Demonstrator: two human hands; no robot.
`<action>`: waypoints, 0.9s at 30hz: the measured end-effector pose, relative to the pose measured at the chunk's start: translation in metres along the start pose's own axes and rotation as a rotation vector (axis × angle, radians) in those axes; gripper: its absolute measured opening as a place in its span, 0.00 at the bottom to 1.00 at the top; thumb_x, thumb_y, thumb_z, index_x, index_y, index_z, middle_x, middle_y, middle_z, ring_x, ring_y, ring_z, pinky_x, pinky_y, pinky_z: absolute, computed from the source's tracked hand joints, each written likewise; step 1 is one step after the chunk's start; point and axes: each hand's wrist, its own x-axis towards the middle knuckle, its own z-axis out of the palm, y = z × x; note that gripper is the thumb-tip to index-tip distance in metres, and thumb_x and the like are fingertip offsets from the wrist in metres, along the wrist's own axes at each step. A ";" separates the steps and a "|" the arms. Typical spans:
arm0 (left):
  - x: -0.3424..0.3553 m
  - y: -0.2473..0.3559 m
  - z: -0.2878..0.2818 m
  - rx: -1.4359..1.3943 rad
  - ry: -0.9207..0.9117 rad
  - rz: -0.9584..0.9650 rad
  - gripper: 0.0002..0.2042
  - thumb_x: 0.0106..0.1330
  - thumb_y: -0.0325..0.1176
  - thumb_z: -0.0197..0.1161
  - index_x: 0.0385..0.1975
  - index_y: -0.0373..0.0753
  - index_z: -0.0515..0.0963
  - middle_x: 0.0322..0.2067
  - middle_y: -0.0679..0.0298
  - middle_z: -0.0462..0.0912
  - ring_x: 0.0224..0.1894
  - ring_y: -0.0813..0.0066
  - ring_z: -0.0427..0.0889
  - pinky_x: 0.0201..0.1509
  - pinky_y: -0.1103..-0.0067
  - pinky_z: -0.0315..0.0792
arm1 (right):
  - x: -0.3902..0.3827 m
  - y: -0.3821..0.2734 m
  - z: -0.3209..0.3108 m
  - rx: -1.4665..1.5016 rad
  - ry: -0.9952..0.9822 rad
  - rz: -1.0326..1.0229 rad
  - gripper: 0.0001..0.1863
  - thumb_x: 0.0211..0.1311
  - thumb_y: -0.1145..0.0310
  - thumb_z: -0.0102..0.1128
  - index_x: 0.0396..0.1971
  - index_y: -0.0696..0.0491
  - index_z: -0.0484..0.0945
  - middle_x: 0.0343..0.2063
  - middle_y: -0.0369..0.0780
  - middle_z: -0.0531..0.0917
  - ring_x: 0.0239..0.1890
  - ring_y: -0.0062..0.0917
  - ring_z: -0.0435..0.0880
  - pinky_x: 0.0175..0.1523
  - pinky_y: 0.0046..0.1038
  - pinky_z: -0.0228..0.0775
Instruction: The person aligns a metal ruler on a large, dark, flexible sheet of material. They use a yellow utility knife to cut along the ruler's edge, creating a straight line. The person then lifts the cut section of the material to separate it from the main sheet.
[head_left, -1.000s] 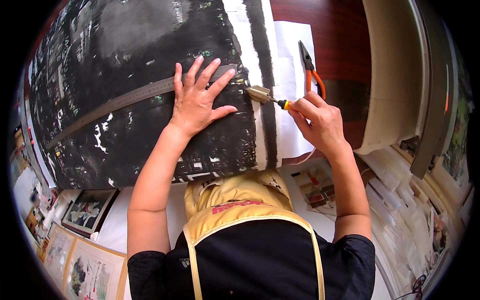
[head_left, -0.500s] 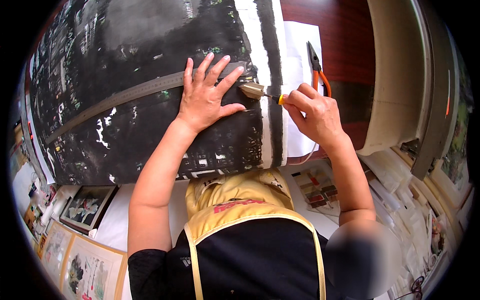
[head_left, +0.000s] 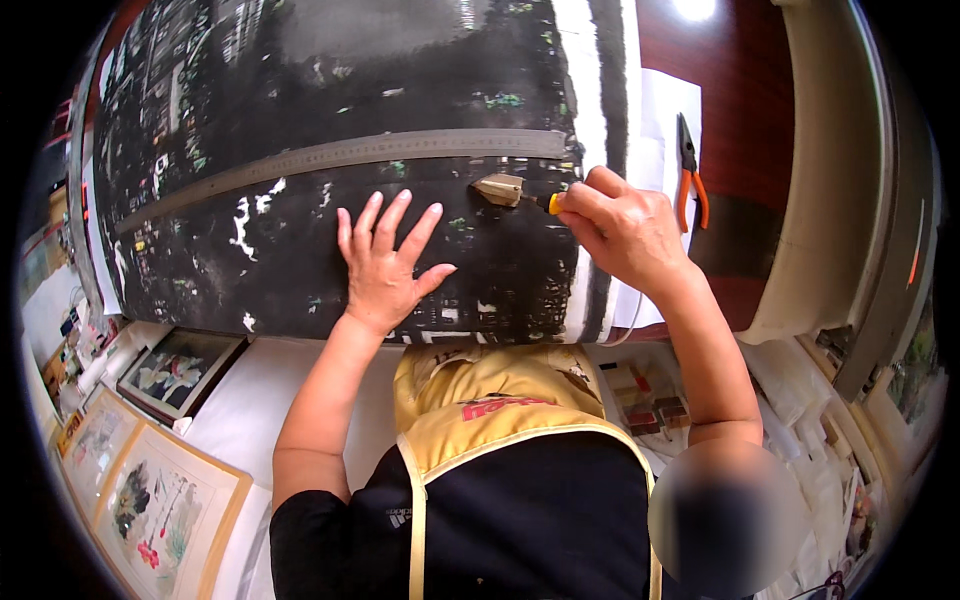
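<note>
Since the earlier frames, the left hand (head_left: 382, 280) has come off the steel ruler (head_left: 380, 148) toward the body, and the small iron (head_left: 500, 190) has moved further in from the painting's right border. The iron's pointed, smooth metal head now sits over the dark painting (head_left: 420, 100), its tip toward nine o'clock; whether it presses the surface cannot be told. The right hand (head_left: 625, 230), at four o'clock from the head, is curled around the handle behind a yellow collar. The left hand, at eight o'clock, is palm down with fingers spread wide and has hold of nothing. A stretch of matte, mottled black surface lies open between its thumb and the iron. At twelve o'clock the thin grey ruler runs close by, limiting room there. Toward three, a white band (head_left: 578, 60) and a black strip (head_left: 612, 80) border the painting. Beyond, at two o'clock, orange-handled long-nose pliers (head_left: 688, 165) lie partly on white paper (head_left: 655, 110), above glossy red-brown tabletop (head_left: 740, 60).
</note>
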 end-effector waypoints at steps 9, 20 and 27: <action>-0.007 -0.001 0.021 -0.085 0.078 -0.039 0.38 0.59 0.57 0.73 0.71 0.63 0.71 0.72 0.61 0.63 0.76 0.53 0.57 0.78 0.40 0.43 | 0.036 -0.029 0.013 0.020 -0.036 -0.050 0.06 0.66 0.66 0.67 0.36 0.47 0.78 0.29 0.38 0.78 0.28 0.41 0.84 0.31 0.41 0.76; -0.016 -0.020 0.008 -0.255 0.245 -0.102 0.31 0.64 0.45 0.73 0.63 0.38 0.72 0.59 0.55 0.72 0.68 0.49 0.68 0.77 0.49 0.57 | 0.069 -0.067 0.031 0.007 -0.054 -0.074 0.05 0.67 0.64 0.66 0.37 0.47 0.78 0.30 0.38 0.78 0.28 0.42 0.84 0.31 0.42 0.77; -0.031 -0.038 -0.003 -0.113 0.179 -0.141 0.29 0.64 0.46 0.72 0.65 0.46 0.76 0.63 0.61 0.73 0.69 0.52 0.67 0.77 0.50 0.55 | 0.081 -0.083 0.044 -0.006 -0.063 -0.070 0.05 0.68 0.65 0.66 0.37 0.47 0.79 0.32 0.39 0.78 0.28 0.42 0.84 0.31 0.41 0.77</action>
